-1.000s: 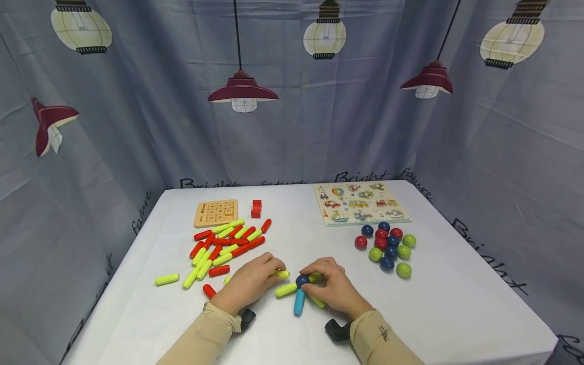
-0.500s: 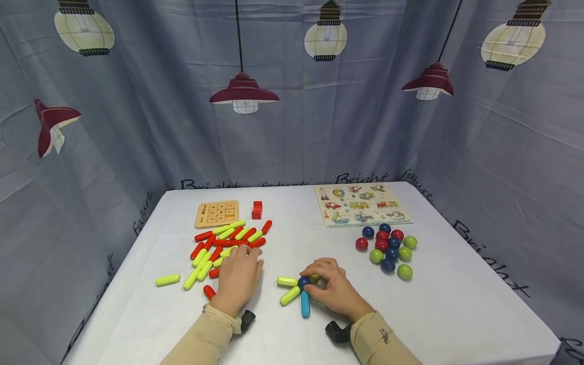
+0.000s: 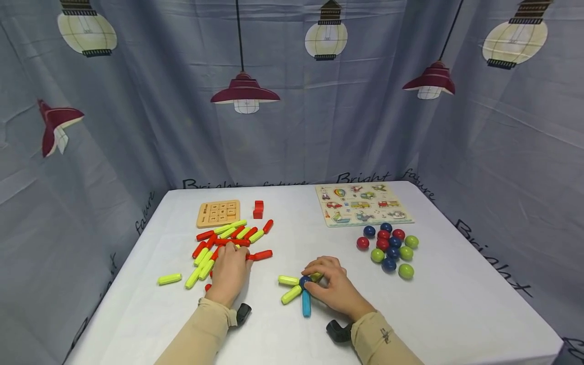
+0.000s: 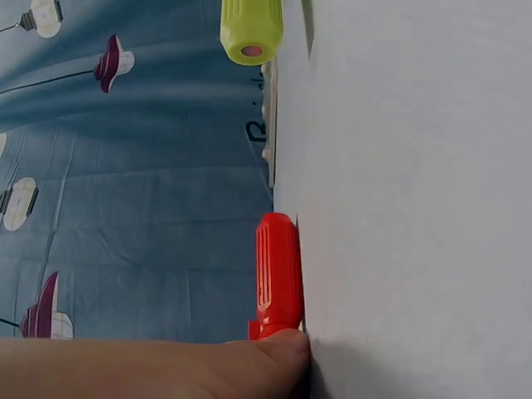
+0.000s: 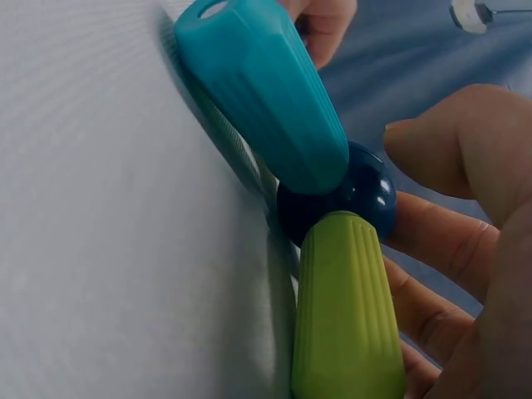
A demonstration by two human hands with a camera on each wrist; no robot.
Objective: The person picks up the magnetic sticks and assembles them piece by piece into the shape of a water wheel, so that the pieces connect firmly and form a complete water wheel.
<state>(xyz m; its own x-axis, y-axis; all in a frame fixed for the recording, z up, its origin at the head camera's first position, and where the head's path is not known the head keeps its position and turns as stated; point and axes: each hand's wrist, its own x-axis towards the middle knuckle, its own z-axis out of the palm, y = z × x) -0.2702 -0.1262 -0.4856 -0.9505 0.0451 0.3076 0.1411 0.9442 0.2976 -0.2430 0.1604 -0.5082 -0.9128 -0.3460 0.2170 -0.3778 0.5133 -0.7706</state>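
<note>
My right hand (image 3: pixel 335 291) holds a dark blue ball (image 3: pixel 304 280) at the table's middle, fingers close round it. From the ball stick out a light-blue ridged rod (image 3: pixel 306 304) and several yellow-green rods (image 3: pixel 291 295). In the right wrist view, fingers meet the ball (image 5: pixel 370 195) beside a yellow-green rod (image 5: pixel 345 307). My left hand (image 3: pixel 230 276) reaches down into the pile of red and yellow-green rods on the left, its fingertips mostly hidden. A red rod (image 3: pixel 262 255) juts out on its right; in the left wrist view a digit touches a red rod's end (image 4: pixel 279 270).
Red, blue and green balls (image 3: pixel 382 244) cluster on the right. Behind them lies a picture board (image 3: pixel 362 205). A wooden number board (image 3: pixel 218 213) and red blocks (image 3: pixel 258 209) stand at the back left. One yellow-green rod (image 3: pixel 169 279) lies apart, far left.
My left hand has left a yellow-green rod at the ball and moved left to the pile. A red rod there has shifted right and nearer. My right hand stays at the ball.
</note>
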